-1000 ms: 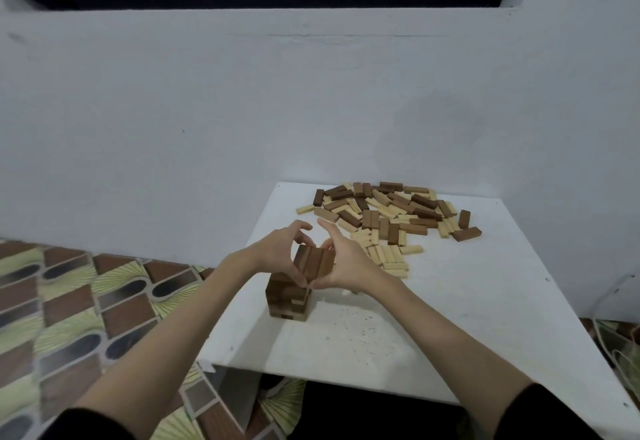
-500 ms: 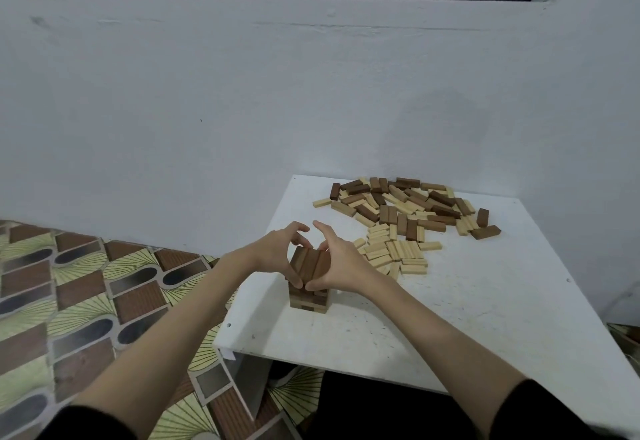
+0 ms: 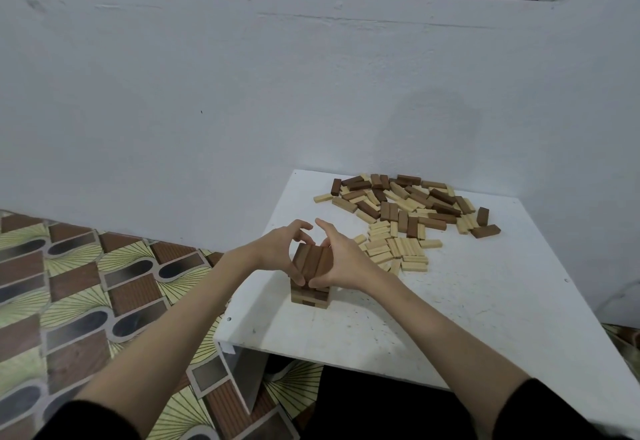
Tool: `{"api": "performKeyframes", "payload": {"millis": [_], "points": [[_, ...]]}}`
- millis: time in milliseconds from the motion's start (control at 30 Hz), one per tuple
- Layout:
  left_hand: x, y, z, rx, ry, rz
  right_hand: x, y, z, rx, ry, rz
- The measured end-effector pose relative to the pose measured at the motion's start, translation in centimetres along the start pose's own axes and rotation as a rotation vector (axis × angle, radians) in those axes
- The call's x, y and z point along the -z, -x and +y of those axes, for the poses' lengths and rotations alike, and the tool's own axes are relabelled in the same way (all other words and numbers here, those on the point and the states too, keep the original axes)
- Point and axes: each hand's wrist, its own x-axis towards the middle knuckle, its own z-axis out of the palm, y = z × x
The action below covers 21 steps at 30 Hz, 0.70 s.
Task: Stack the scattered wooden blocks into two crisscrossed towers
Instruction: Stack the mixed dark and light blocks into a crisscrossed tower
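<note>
I see a pale grey plastered wall filling the far half of the view, and a floor of brown, yellow and black patterned tiles on the left. A white square tabletop sits right of centre, its far edge against the wall. On its far part lies a scattered pile of dark brown and pale wooden blocks, most lying flat, a few dark ones at the right edge apart from the rest. Near the table's left edge stands a short tower of crisscrossed dark wooden blocks; its top layer of three dark brown blocks lies side by side, tilted towards me. My left hand curls round the left side of that layer, thumb at its near corner. My right hand grips the right side, thumb pressing the near end, index finger raised. Both forearms reach in from the near edge, in black sleeves.
</note>
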Motion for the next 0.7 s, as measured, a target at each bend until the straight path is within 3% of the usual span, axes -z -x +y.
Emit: {"api": "performKeyframes", "payload": {"millis": [333,700], "points": [[-0.1,-0.1,-0.4,-0.006,-0.169,-0.032,0.7,0.0,1.0,-0.078,0.15,-0.099],[-0.6,-0.4,-0.3,-0.011,-0.198,-0.014,0.6,0.2,1.1,-0.089,0.109,-0.105]]}}
